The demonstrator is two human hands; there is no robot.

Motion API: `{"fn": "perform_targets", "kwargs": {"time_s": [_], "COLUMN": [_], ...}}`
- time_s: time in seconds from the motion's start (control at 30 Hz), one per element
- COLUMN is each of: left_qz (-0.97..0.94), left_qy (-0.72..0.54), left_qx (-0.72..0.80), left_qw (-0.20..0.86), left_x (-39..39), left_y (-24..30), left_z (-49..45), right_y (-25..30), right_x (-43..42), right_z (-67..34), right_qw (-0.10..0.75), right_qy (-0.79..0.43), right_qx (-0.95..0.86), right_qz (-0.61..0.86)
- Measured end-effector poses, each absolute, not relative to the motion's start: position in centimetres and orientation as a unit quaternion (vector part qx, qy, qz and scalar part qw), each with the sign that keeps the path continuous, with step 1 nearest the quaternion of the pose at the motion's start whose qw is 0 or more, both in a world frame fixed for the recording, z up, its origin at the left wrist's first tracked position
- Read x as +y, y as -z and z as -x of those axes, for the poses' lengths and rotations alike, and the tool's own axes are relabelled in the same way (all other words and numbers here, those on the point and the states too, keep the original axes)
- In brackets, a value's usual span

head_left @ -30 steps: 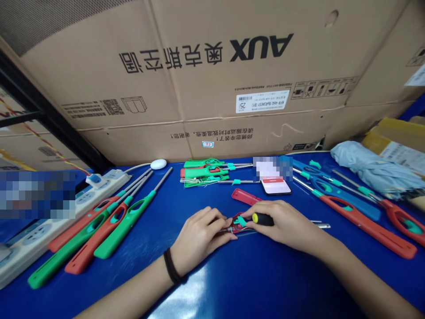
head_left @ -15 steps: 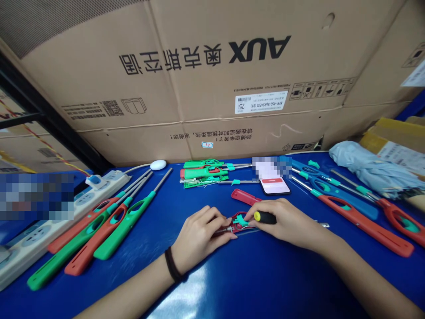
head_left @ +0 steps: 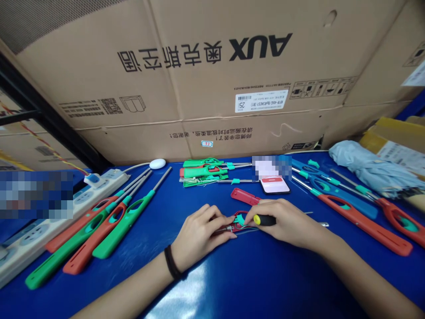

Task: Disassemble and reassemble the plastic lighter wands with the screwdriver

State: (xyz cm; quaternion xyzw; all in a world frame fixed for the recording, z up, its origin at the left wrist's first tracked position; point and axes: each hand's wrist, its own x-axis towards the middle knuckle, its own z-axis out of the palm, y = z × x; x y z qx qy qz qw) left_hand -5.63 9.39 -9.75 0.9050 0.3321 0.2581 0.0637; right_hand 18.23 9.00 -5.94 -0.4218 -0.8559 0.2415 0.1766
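An opened red gas lighter casing lies on the blue table with its inside showing. The fingers of my left hand are closed on its left end, fingertips beside the teal trigger. My right hand keeps a screwdriver with a black and yellow handle tucked in its grip. Its thumb and fingertips meet at the right of the trigger, where a thin wire runs. What they pinch is hidden. Just behind, a loose red casing half is partly covered by my right hand.
At the left, several red and green lighters lie beside a white power strip. More lighters and a phone are behind my hands. Red and blue lighters lie right, near a grey-blue plastic bag. A cardboard box walls the back.
My left fingertips have shifted slightly to the trigger's left edge. My right hand has tilted a little, and a thin metal rod now shows beyond it. The screwdriver stays in its grip.
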Motion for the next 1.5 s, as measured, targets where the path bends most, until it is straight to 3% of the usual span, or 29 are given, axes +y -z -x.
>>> {"fn": "perform_targets", "kwargs": {"time_s": [0.73,1.03,1.5], "left_qz": [-0.91,-0.91,-0.913], "left_qy": [-0.247,-0.257,-0.258], "left_qx": [0.328,0.318,0.311], "left_qw": [0.06,0.068,0.065], "left_x": [9.4,9.4,9.6], "left_y": [9.8,9.8,9.7], "left_z": [5.5,5.6,5.6], "right_y": [5.5,6.1,5.2], "right_x": [8.5,8.9,8.3], "right_z": [-17.4,-18.4,-18.0], "right_qw": [0.099,0.159,0.128], "right_qy": [-0.168,-0.257,-0.227], "right_qx": [-0.882,-0.845,-0.862], "right_qz": [0.428,0.441,0.435]}}
